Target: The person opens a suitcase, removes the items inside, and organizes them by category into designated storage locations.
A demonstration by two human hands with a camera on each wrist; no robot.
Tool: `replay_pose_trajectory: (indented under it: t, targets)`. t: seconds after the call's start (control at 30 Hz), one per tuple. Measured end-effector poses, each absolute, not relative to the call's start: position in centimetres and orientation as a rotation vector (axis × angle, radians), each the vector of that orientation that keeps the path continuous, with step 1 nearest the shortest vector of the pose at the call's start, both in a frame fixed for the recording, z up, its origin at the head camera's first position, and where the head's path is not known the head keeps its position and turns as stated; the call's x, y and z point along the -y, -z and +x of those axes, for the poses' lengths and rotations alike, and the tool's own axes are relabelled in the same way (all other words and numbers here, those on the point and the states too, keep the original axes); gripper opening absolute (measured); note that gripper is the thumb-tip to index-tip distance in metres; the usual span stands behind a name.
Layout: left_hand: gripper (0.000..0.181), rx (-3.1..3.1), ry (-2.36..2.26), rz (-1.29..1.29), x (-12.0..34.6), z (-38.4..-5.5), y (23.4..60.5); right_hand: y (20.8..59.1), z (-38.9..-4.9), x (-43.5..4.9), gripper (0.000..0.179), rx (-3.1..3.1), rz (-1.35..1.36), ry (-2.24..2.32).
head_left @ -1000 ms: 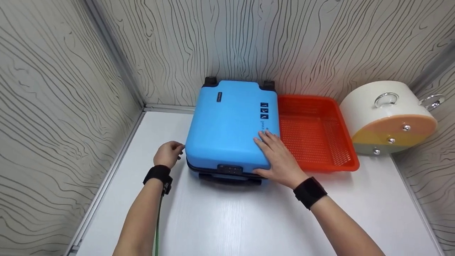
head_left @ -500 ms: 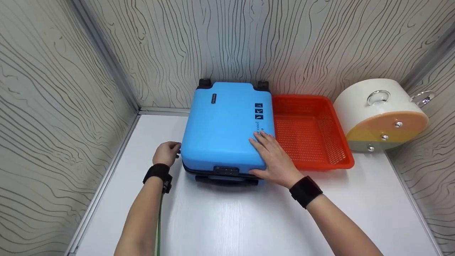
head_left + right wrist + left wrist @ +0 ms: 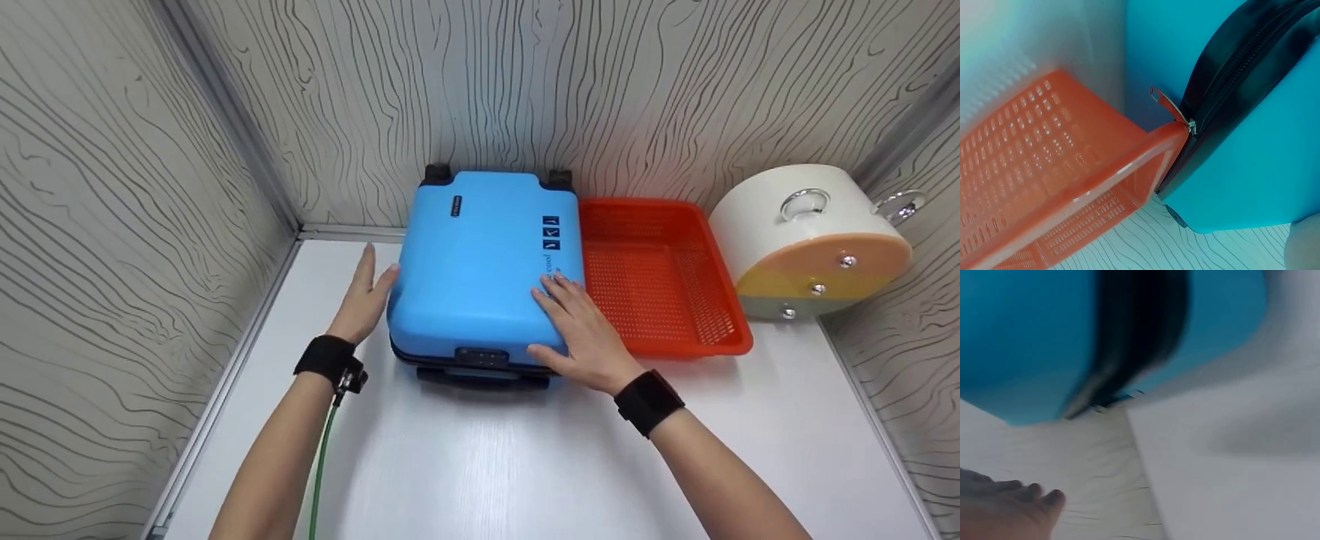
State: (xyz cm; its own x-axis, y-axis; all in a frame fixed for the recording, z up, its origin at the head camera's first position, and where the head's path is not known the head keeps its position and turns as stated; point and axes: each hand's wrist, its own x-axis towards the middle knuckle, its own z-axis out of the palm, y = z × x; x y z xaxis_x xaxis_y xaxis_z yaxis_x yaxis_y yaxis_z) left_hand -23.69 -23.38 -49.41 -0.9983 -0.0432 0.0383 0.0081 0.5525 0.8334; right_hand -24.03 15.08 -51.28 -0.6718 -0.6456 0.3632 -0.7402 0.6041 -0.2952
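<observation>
A blue hard-shell suitcase (image 3: 480,255) lies flat on the white table, its combination lock (image 3: 481,356) and carry handle (image 3: 480,377) facing me. My right hand (image 3: 589,337) rests on its near right corner with fingers spread. Off the left side is my left hand (image 3: 364,300), fingers straight and thumb apart, holding nothing; whether the thumb touches the case I cannot tell. A black zipper band (image 3: 1140,320) runs round the side in the left wrist view, blurred, with small metal bits near its far end. In the right wrist view a zipper slider (image 3: 1192,126) shows beside the basket's rim.
An orange-red perforated plastic basket (image 3: 652,300) stands against the suitcase's right side. Right of it is a round white container (image 3: 787,202) with striped front, knobs and metal ring handles. Wood-grain panels (image 3: 510,90) enclose the table (image 3: 450,465). A green cable (image 3: 321,472) trails from my left wrist.
My left hand has gone from curled fingers at the suitcase's left edge to straight fingers, slightly farther forward. My right hand stays on the case.
</observation>
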Motion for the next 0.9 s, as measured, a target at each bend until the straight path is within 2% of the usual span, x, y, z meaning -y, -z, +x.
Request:
replay_pose_trajectory:
  t: [0.13,0.27,0.47,0.63,0.9]
  targets:
    - [0.104,2.842,0.891,-0.452,21.6,-22.9,48.5,51.2,-23.9,-15.2,0.081,2.608,1.137,-0.658]
    - [0.127,2.901,0.435,-0.67,20.5,-22.3,48.9,51.3,-23.8,-15.1,0.08,2.592,1.112,-0.67]
    - [0.124,2.885,0.35,-0.699,19.9,-22.3,50.1,52.1,-22.9,-14.0,0.063,2.574,0.853,-0.88]
    - [0.121,2.866,0.392,-0.7,19.8,-22.1,50.4,52.6,-21.8,-12.9,0.064,2.606,0.598,-1.053]
    - [0.118,2.832,0.432,-0.629,19.7,-20.2,50.6,52.4,-21.8,-12.8,0.059,2.641,0.657,-1.054]
